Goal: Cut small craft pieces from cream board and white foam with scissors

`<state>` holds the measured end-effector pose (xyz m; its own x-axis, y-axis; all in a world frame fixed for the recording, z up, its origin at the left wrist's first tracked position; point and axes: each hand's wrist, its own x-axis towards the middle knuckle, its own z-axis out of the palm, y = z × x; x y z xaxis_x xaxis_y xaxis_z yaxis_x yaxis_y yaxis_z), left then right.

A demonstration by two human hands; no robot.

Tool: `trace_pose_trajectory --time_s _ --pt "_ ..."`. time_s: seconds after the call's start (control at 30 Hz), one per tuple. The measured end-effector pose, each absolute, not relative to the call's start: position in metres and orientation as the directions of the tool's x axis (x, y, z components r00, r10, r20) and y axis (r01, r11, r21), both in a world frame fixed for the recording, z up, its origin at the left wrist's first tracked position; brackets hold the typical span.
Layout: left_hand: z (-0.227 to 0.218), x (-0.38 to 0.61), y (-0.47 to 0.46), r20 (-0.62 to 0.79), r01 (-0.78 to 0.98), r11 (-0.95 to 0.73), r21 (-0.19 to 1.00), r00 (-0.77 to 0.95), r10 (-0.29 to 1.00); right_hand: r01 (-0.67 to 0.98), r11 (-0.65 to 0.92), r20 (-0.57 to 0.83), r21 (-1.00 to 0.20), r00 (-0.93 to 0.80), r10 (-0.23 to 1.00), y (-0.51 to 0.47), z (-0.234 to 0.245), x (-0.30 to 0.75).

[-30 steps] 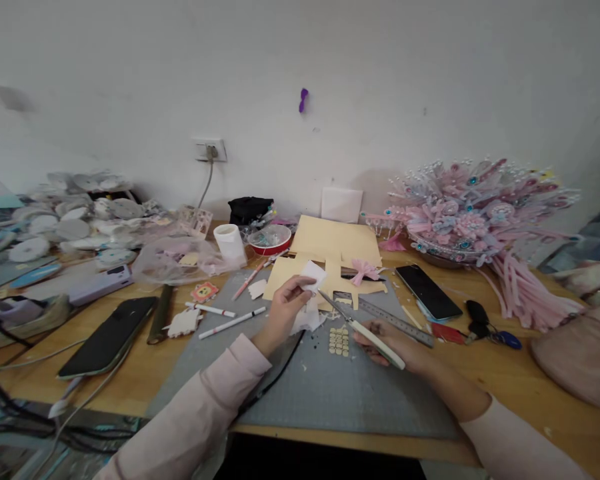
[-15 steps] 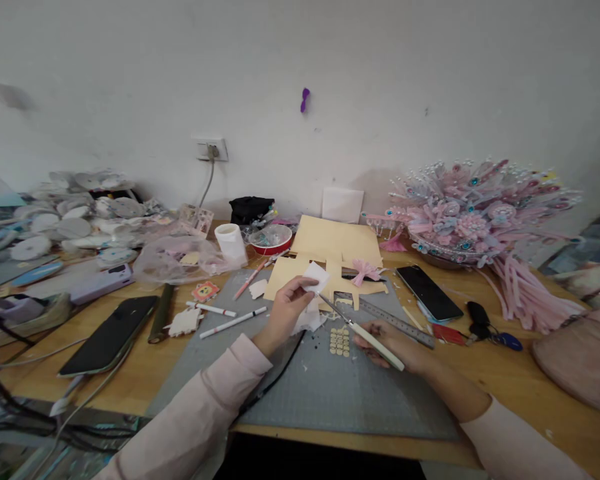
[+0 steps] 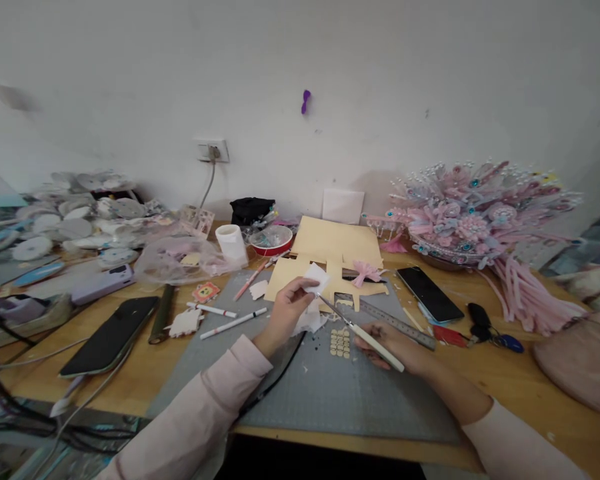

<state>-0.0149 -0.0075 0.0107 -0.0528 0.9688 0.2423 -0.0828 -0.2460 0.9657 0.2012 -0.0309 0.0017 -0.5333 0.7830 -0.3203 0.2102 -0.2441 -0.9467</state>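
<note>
My left hand (image 3: 291,308) is closed in a pinch on a small white piece of paper (image 3: 318,273). In my right hand (image 3: 387,341) is a slim tool with a cream handle (image 3: 377,347) and a thin metal shaft. Its tip reaches the lower edge of the paper, close to my left fingertips; whether they touch I cannot tell. Below the shaft, rows of small beige pieces (image 3: 339,343) lie on the grey cutting mat (image 3: 300,400). Crumpled white paper (image 3: 313,321) lies under my left hand. Cut yellow card (image 3: 337,240) lies behind both hands.
A steel ruler (image 3: 400,325) lies right of my hands, near a black phone (image 3: 430,293) and keys (image 3: 480,321). White pens (image 3: 233,323) and another phone (image 3: 110,335) are on the left. A black cord (image 3: 275,380) crosses the mat. Pink ornaments (image 3: 473,213) fill a basket at back right.
Both hands, the paper and the tool stay almost where they were. The view has shifted very slightly.
</note>
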Motion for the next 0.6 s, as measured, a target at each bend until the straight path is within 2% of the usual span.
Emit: trace_pose_trajectory --time_s 0.2,0.6 --pt "0.0097 -0.0155 -0.0068 0.243 -0.088 -0.246 0.965 -0.05 0.969 0.178 -0.26 -0.315 -0.949 -0.538 0.782 -0.0317 0.0015 0.2002" --pt "0.0084 -0.0156 -0.0056 0.267 -0.108 -0.271 0.957 -0.045 0.963 0.223 -0.245 -0.329 -0.944 -0.54 0.775 -0.0311 0.0046 0.1999"
